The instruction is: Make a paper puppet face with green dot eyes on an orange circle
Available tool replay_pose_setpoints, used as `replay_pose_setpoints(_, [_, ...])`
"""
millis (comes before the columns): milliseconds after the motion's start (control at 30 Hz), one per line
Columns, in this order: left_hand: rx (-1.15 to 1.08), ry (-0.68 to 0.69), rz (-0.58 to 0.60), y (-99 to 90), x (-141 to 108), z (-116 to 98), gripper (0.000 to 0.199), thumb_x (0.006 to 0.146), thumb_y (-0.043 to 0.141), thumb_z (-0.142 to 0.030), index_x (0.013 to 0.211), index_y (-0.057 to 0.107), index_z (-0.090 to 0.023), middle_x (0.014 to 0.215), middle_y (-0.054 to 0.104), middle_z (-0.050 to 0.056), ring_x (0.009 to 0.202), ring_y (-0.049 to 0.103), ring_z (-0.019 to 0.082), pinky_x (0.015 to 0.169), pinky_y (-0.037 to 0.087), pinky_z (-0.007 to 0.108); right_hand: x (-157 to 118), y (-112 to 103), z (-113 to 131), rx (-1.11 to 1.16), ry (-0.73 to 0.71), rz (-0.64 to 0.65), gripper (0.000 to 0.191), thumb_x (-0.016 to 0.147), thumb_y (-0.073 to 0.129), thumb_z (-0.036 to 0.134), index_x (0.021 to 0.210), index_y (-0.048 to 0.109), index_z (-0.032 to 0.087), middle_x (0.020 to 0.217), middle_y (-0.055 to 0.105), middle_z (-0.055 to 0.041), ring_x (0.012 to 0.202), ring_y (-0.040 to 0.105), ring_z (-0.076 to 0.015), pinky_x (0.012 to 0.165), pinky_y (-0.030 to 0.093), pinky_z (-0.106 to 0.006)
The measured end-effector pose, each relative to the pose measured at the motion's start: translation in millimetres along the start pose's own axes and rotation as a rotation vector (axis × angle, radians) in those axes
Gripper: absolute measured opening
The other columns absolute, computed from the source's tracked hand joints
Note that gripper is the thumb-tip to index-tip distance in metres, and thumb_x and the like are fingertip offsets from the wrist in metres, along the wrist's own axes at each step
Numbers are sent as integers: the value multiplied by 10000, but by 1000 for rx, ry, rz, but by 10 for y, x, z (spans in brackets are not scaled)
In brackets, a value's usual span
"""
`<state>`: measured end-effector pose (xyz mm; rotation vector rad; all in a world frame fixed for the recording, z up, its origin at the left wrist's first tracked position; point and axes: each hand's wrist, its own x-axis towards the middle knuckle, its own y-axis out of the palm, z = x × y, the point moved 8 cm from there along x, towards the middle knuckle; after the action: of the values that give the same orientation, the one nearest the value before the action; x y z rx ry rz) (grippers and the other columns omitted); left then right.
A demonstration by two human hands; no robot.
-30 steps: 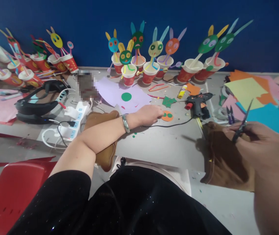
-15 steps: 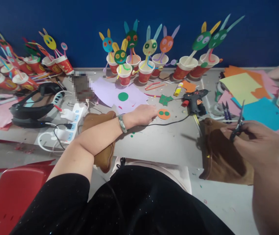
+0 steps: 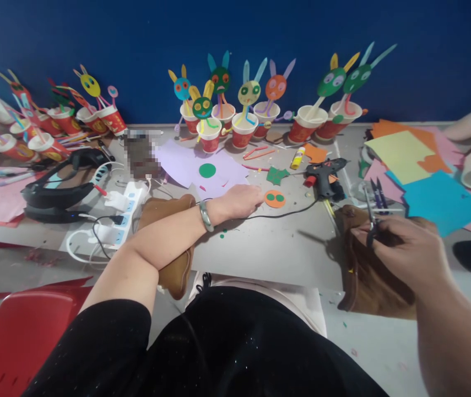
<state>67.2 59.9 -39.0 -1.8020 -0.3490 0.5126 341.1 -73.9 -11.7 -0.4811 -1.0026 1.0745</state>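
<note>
My left hand (image 3: 241, 203) rests low over the table, its fingers curled together just left of an orange paper disc (image 3: 275, 204) bearing two green circles. Whatever those fingers hold, if anything, is hidden. In my right hand (image 3: 409, 251) is a pair of scissors (image 3: 371, 218), blades pointing up, above a brown cloth (image 3: 353, 275) at the table's front edge. A green paper circle (image 3: 207, 170) lies on a purple sheet (image 3: 181, 160) beyond my left hand. Green paper scrap (image 3: 277, 175) sits behind the orange disc.
Red paper cups (image 3: 243, 135) with paper-faced figures line the back. A black glue gun (image 3: 326, 179) trails its cable across the table. Nearby are a yellow glue stick (image 3: 297, 159) and coloured sheets (image 3: 445, 201). A white power strip (image 3: 130, 207) stands left; another person's arm (image 3: 466, 121) shows right.
My right hand has moved left with the scissors, which now point more upright. My left hand stays beside the orange disc. The view has shifted slightly.
</note>
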Motion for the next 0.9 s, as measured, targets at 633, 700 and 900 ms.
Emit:
replay_pose_setpoints(633, [4,5,3,34,-12,-8,291,959,504,-84,1030,779,-146,1166,779,122,971,716,221,725,450,337,-44,-42,235,30,-76,-4,227,834,778,421,690,725,254,770,784,-43,689,747,-237,655,608,-370])
replay_pose_setpoints(700, [-2,9,-8,46,-6,4,293,964,498,-88,1024,777,-151,1168,778,120,973,713,218,733,453,336,-54,-48,213,23,-71,-7,212,835,777,408,696,731,256,782,785,-45,701,750,-241,668,613,-375])
replay_pose_setpoints(900, [7,-7,0,38,-9,4,281,952,509,-92,1021,774,-157,1167,779,109,946,704,201,758,472,322,-94,-6,210,41,-71,-14,205,840,788,391,706,725,248,792,787,-43,709,751,-234,668,610,-360])
